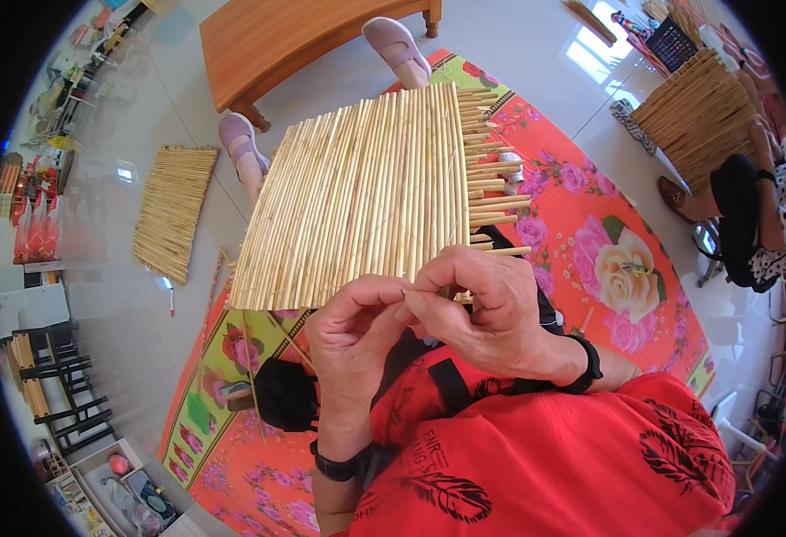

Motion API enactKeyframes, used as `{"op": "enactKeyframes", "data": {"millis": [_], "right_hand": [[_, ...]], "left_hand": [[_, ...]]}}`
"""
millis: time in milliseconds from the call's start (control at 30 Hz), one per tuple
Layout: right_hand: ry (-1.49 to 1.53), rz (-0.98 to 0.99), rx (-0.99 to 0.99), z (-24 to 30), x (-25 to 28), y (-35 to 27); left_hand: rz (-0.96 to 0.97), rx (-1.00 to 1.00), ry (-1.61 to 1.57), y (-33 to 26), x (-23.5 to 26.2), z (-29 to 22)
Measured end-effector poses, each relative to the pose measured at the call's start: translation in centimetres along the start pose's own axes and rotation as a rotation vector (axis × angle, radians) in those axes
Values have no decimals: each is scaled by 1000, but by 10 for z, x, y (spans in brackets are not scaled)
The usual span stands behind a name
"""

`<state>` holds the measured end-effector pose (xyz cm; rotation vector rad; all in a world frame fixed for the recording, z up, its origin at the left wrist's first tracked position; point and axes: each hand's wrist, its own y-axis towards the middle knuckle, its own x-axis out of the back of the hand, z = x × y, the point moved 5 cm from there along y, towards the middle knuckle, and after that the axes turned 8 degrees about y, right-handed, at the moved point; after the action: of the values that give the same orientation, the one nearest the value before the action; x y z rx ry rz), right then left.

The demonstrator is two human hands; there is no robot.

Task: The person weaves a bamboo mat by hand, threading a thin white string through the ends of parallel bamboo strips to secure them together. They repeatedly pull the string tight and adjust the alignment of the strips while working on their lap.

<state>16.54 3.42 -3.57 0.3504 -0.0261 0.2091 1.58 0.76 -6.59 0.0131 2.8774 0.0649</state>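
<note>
A mat of straight, pale yellow reeds [357, 201] lies in front of me, its reeds side by side and bound by thin thread. At its near edge my left hand [350, 331] is closed, thumb and forefinger pinched together. Right against those fingertips, my right hand [487, 295] is pinched too, close to the mat's near right corner. Whatever the fingertips hold between them is too small to make out. From under the mat's right side stick out loose reed ends [496, 210] of uneven length, with a small whitish object [511, 170] among them.
Beneath is a red floral floor cloth [630, 309]. A wooden bench [276, 54] stands ahead, near two feet in lilac shoes [238, 139]. A smaller reed mat [175, 210] lies left. At far right a co-worker's hand [760, 134] touches another reed mat [697, 116].
</note>
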Motion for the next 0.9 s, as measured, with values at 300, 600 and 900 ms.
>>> {"op": "enactKeyframes", "data": {"millis": [300, 600, 900], "right_hand": [[9, -12, -30, -1, 0, -1], [58, -30, -91, -4, 0, -2], [80, -46, -96, -6, -1, -4]], "left_hand": [[4, 20, 21, -1, -1, -2], [10, 22, 36, -1, 1, -2], [6, 16, 22, -2, 0, -1]]}}
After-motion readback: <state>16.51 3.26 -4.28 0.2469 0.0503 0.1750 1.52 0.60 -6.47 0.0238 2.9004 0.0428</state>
